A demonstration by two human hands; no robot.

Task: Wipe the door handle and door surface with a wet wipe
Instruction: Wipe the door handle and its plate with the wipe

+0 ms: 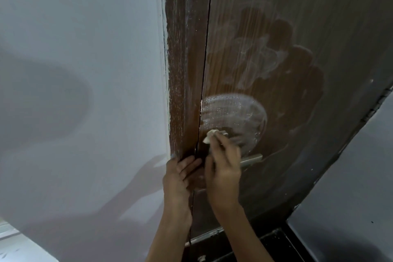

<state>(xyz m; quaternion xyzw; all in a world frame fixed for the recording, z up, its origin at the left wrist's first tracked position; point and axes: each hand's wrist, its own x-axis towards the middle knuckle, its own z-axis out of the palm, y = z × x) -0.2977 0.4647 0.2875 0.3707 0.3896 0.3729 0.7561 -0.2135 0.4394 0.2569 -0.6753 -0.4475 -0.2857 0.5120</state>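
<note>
Low in the middle of the frame, the left hand [180,173] lies with relaxed, nearly straight fingers against the door frame [177,91], holding nothing, while the right hand [223,168] just beside it has its grip pinched shut round a crumpled wet wipe [209,135] pressed to the door [297,70]. The wipe sits just above the metal handle [252,159], at the bottom of a pale smeared arc. The step in hand looks like surface wiping near the latch edge; next, I'd judge, the wipe needs dropping onto the handle and wrapping along it.
</note>
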